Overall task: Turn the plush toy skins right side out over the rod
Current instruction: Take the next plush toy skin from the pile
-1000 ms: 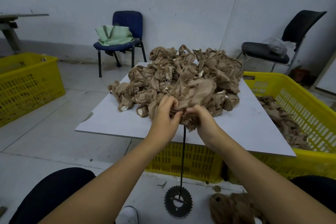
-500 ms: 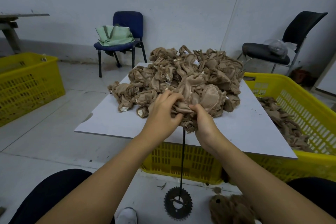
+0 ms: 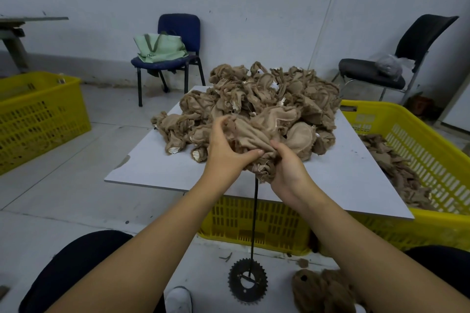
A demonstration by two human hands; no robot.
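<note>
Grey concrete floor (image 3: pixel 63 185) underfoot; nearest the camera, a toothed sprocket base (image 3: pixel 248 283) sits on it, with a finished furry toy (image 3: pixel 320 292) just beside it on the right; the thin black rod (image 3: pixel 254 216) rises upright from the sprocket into the bundle held above.

Both hands work one plush skin (image 3: pixel 256 134) at the rod's top, in front of the white board (image 3: pixel 157 168); left hand (image 3: pixel 226 152) has its fingers curled round the upper fabric, thumb laid across the front; right hand (image 3: pixel 287 168) clutches the bunched lower edge, fingers wrapped under it.

Against a second ago: the skin is spread wider, a smooth pale panel now stretched between the hands where it was a tight wad; the left hand has climbed higher on the cloth. Judgement: the skin is being drawn down over the rod tip, mid-inversion, not yet turned.

Farther: heap of unturned skins (image 3: pixel 267 99) on the board; yellow crate (image 3: pixel 419 160) at right holding more brown pieces; another yellow crate (image 3: pixel 38 114) at left; blue chair (image 3: pixel 178 33) with a green bag (image 3: pixel 160 48); black chair (image 3: pixel 419 43) by the wall.
</note>
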